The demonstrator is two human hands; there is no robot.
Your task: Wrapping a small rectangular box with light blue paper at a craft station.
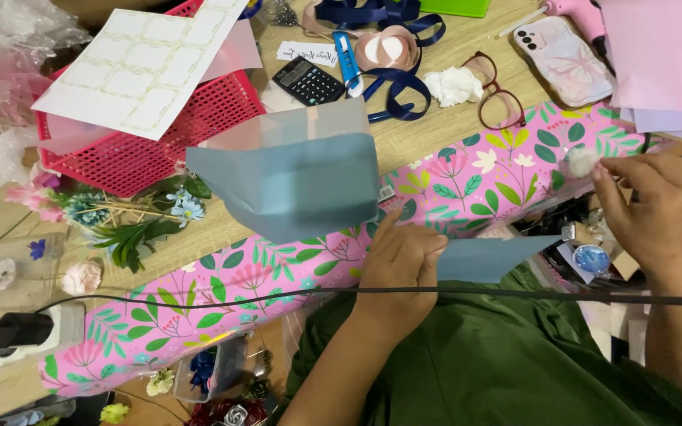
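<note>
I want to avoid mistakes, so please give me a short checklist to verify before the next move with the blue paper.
1. Left hand pinches the blue paper: ok.
2. Right hand is off the paper, at a small white ball: ok.
3. Paper is uncreased: not ok, it folds over.
4. Black cable is clear of the arms: not ok, it crosses them.
5. Right hand grip firmness: cannot tell.

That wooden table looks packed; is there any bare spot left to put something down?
Little. One bare strip of table lies between the blue paper, the glasses and the floral wrapping roll. A smaller patch sits between the calculator and the red basket. Elsewhere it is crowded: ribbons above, flowers left, and both hands, left and right, near the roll.
</note>
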